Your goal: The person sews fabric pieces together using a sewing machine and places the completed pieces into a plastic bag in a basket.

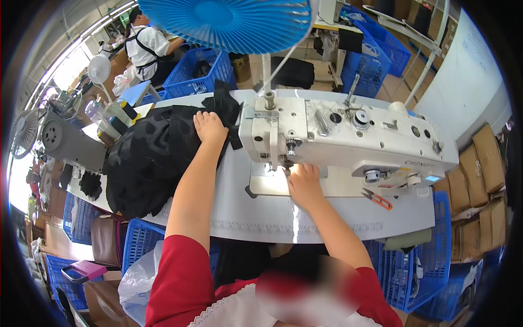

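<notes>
Black soft-fabric pieces (pixel 144 163) heaped on the pale grey tabletop (pixel 239 210), left of the white metal sewing machine (pixel 348 131). Right hand (pixel 305 184) by the machine's needle end, can't tell if holding; left hand (pixel 210 128), fingers slightly spread, on heap's far edge, grip unclear. Looks like fetching a piece; next move likely calls for pinching one free.

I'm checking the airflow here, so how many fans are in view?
3: a blue fan at top centre, a white fan at upper left, and a greyish fan at far left. Others may be hidden.
</notes>
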Tool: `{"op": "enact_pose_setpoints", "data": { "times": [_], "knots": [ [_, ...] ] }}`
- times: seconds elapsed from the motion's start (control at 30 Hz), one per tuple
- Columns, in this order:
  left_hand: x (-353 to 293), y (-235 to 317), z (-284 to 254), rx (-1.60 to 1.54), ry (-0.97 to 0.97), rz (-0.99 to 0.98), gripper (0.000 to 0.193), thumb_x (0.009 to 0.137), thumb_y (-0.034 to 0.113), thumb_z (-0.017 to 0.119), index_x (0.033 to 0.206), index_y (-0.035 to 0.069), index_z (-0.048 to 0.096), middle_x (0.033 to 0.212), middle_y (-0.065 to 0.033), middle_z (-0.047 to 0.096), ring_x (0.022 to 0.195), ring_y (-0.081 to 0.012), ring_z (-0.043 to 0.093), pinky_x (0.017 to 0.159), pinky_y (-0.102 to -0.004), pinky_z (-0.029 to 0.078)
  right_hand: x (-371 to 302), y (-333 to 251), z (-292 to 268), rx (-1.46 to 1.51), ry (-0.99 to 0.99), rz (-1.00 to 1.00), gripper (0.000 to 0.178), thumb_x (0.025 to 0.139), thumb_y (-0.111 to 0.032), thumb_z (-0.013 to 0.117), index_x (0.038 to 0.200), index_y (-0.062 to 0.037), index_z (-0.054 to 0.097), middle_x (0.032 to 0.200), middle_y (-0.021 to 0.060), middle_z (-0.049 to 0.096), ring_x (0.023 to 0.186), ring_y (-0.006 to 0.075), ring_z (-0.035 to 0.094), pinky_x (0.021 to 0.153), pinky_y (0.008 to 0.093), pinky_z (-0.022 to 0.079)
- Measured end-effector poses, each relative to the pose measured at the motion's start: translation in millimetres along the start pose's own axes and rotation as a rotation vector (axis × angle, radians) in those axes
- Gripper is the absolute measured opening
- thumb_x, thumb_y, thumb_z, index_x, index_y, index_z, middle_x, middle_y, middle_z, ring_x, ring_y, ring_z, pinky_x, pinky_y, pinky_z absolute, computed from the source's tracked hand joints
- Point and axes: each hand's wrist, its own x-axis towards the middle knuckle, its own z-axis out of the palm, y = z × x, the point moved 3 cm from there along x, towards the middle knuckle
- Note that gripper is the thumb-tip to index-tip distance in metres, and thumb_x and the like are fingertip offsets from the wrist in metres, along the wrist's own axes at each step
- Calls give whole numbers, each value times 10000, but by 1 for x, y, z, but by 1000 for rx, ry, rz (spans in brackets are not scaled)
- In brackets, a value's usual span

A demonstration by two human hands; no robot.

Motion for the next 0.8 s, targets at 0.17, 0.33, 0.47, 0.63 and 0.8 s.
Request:
{"op": "enact_pose_setpoints", "data": {
  "times": [0.17, 0.33, 0.47, 0.63, 0.8],
  "knots": [
    [3, 17, 18, -878, -137, -107, 491, 828, 311, 699, 1143, -50, 588, 1185, -233, 624, 1111, -402, 595, 891, -444, 500, 2, 8, 13, 23, -26, 56, 260, 762, -75, 585, 1017, -33, 567, 1010, 152, 566, 1056, 341, 495, 900, 502, 361],
    [-31, 57, 17, -798, -11, 190, 452, 835, 285, 685, 1152, -23, 592, 1162, -202, 635, 1065, -374, 610, 865, -427, 511, 16, 25, 18, 57, -121, 187, 379, 728, -34, 587, 1105, 2, 568, 1189, 213, 564, 1188, 397, 476, 1014, 554, 334],
    [-41, 64, 9, -738, 121, 415, 423, 840, 265, 674, 1159, -2, 595, 1143, -177, 644, 1028, -352, 622, 844, -413, 519, 27, 39, 20, 59, -236, 211, 345, 759, -32, 560, 1102, 6, 576, 1115, 223, 615, 1071, 405, 561, 921, 516, 423],
    [-55, 66, -4, -637, 306, 672, 391, 847, 239, 660, 1169, 24, 599, 1120, -147, 655, 982, -325, 637, 818, -397, 530, 34, 36, 13, 78, -357, 266, 275, 782, -38, 546, 1046, 1, 611, 1008, 208, 639, 963, 389, 603, 826, 469, 468],
    [-84, 56, -16, -544, 442, 865, 370, 853, 219, 648, 1176, 45, 602, 1101, -122, 663, 945, -303, 649, 797, -383, 538, 26, 19, 4, 103, -651, 291, 199, 786, -75, 591, 970, -55, 665, 988, 157, 645, 958, 339, 618, 829, 475, 466]
  ]
}}
